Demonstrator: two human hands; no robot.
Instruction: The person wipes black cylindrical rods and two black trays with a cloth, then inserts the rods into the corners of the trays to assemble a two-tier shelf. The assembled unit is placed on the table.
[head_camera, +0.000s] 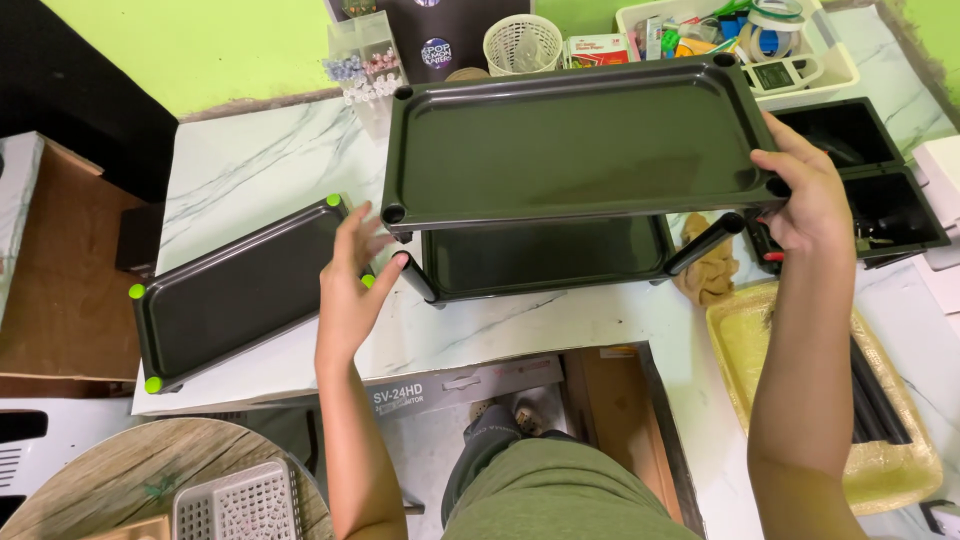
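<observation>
My right hand (812, 205) grips the top tray's (570, 140) corner, fingers curled; left hand (352, 285), fingers spread, hovers beside a leg (415, 278).

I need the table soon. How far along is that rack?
Two dark shelves already stand stacked on black posts. The right hand holds the top shelf's corner; the left hand is open near a front post. A third shelf with green caps lies loose on the table.

Head camera looks steeply down, close over table (250, 170) (single view).
</observation>
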